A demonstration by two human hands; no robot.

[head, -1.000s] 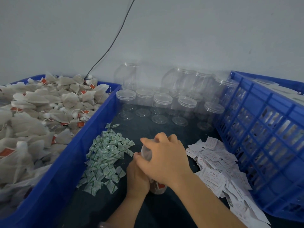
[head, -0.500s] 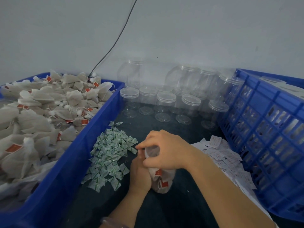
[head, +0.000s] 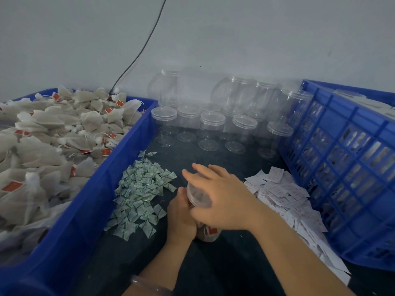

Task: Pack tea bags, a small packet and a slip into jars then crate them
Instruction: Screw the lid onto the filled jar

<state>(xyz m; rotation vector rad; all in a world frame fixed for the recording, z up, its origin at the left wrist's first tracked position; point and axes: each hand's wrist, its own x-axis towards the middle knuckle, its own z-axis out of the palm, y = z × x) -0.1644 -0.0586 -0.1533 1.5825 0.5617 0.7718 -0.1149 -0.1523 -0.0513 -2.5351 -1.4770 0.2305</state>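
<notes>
Clear-plastic round jar (head: 197, 196) of tea bags (head: 210, 231) stands on dark table (head: 213, 265). Probably light, slick, thin-walled. My left hand (head: 181, 218) wraps its side; right hand (head: 222, 199) lies flat-fingered over the mouth. Best grip mid-body.

The dark table (head: 224, 265) is hemmed in: the blue bin (head: 89, 210) walls off the left side, the lattice crate (head: 342, 167) the right, and rows of empty jars (head: 212, 124) stand along the back. A bare strip runs between those jars and the packet pile (head: 143, 189), and more open tabletop lies at the near edge. The slips (head: 284, 195) spread up to the crate, seemingly touching it. The left hand (head: 181, 218) and right hand (head: 224, 199) on the filled jar (head: 198, 197) block the gap between the two piles.
</notes>
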